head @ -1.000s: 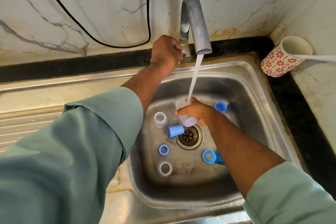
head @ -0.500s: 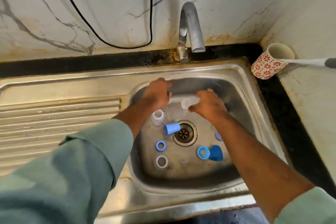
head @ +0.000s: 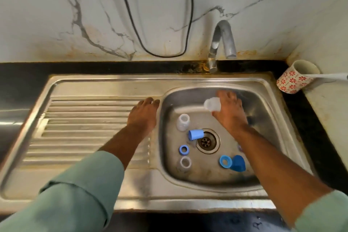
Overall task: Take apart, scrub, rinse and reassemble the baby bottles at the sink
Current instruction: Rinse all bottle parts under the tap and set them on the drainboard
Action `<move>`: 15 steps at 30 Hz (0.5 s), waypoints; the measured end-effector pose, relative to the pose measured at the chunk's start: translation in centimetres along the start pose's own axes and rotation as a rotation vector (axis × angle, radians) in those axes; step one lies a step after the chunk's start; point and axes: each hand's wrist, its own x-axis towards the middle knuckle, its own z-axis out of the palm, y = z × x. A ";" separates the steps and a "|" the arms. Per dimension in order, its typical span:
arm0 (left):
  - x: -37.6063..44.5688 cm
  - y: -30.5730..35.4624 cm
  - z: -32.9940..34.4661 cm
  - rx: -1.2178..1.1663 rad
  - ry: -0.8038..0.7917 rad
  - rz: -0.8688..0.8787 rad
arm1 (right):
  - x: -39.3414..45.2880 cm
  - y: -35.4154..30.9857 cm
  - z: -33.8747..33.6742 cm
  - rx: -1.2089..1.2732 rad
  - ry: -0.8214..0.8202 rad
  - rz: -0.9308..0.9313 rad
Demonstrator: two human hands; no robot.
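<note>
My right hand [head: 228, 113] holds a small clear bottle body [head: 211, 104] over the back of the steel sink basin [head: 263, 137], its mouth pointing left. My left hand [head: 143, 114] rests flat and empty on the ribbed drainboard [head: 84, 118] at the basin's left rim. On the basin floor lie a second clear bottle body [head: 182, 121], a blue cap [head: 195, 134] by the drain [head: 207, 141], a blue ring [head: 184, 149], a clear ring [head: 185, 163], another blue ring [head: 225, 161] and a blue cap [head: 238, 163].
The tap [head: 224, 43] stands behind the basin with no water running. A red-flowered mug [head: 295, 79] with a white brush handle [head: 327, 76] sits on the right counter. A black cable [head: 160, 51] hangs on the marble wall.
The water stopped. My left hand left the tap handle, passed over the basin and came to the drainboard. My right hand carried the clear bottle away from under the spout.
</note>
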 end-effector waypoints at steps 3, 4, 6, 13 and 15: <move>-2.0 -5.3 -0.7 0.081 -0.048 -0.031 | -0.4 -6.4 -2.0 0.168 -0.013 -0.138; -2.4 -6.9 -0.8 0.103 -0.075 -0.048 | -0.5 -8.8 -2.2 0.222 -0.046 -0.162; -2.6 -10.1 -1.0 0.130 -0.149 -0.066 | -0.6 -13.3 -1.4 0.275 -0.118 -0.219; -1.3 -16.1 -0.5 0.062 -0.226 -0.015 | 0.3 -25.2 3.0 -0.005 -0.069 -0.401; -0.7 -16.6 0.0 0.019 -0.218 0.023 | 0.5 -26.7 3.8 -0.084 -0.067 -0.403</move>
